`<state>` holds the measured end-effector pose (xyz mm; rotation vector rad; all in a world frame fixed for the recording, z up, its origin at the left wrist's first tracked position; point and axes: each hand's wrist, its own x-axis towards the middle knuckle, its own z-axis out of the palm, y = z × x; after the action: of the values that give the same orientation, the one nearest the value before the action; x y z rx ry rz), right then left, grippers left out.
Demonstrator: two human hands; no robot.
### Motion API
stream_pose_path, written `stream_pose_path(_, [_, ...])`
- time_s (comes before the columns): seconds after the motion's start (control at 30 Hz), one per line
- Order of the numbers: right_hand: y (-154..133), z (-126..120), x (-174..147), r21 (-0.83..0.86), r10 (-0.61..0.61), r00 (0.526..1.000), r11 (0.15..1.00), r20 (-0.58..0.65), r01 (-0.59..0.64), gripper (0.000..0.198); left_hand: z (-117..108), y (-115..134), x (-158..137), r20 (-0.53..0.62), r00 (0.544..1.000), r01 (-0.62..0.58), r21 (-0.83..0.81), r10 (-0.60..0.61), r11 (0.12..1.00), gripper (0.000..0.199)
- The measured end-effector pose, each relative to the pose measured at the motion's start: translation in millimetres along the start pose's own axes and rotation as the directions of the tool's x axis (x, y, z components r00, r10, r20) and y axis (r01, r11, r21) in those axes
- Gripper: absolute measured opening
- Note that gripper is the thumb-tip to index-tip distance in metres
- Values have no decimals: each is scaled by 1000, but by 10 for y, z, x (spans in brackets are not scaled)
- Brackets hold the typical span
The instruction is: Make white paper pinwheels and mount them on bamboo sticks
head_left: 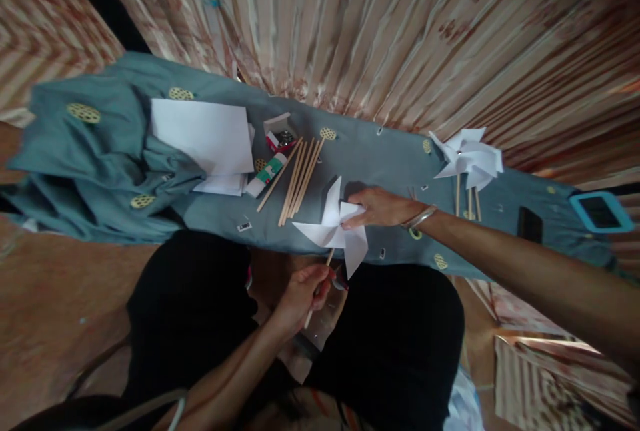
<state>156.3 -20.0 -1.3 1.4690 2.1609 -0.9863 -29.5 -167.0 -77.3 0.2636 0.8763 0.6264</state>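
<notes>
A white paper pinwheel (333, 234) on a thin wooden stick (309, 319) is held between my two hands at the near edge of the cloth. My left hand (305, 291) is closed around the stick below the blades. My right hand (377, 208) grips the pinwheel near its centre, the thumb lying on the paper by the middle pin and the fingers behind. Finished-looking white pinwheels (467, 156) lie together on the right, their sticks pointing toward me. To the left of the held pinwheel several loose wooden sticks (303, 181) lie side by side.
White paper sheets (205, 134) are stacked at the left on the grey-green cloth (370, 151). Beside the sticks are a glue stick (267, 174) and a small open box of metal pins (280, 136). A dark phone (530, 224) and a blue-framed device (601, 212) lie far right. A pleated curtain hangs behind.
</notes>
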Motion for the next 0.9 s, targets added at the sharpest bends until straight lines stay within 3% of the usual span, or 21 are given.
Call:
stream_pose_path(0.23, [128,50,-170,204,-20,988,978,-152,51,47,7,40,-59,21,999,-34,56,33,998,40])
stream_pose_path(0.33, [198,145,-266,334,-4,952,936,-306,111,46,24,82,-97,28,998,-65,82,63,994,39])
stream_pose_path(0.43, [220,251,-372,450,52,882,873,-469,189,45,58,146,-131,38,995,-90,103,87,991,41])
stream_pose_path(0.5, [211,308,-439,474,131,783,851,-609,226,44,102,202,-145,38,994,-105,103,102,989,43])
stream_pose_path(0.6, [173,363,-508,491,275,547,819,-790,297,41,222,299,-139,50,988,-151,81,147,985,43])
stream_pose_path(0.77, [83,427,-537,500,491,155,722,-857,478,34,547,450,-27,84,958,-275,16,273,961,41])
stream_pose_path(0.83, [68,468,-536,499,544,69,702,-836,508,34,677,513,38,90,949,-303,-5,302,953,40])
stream_pose_path(0.9, [70,519,-529,518,569,71,682,-820,516,34,784,599,105,98,939,-329,-7,328,944,39])
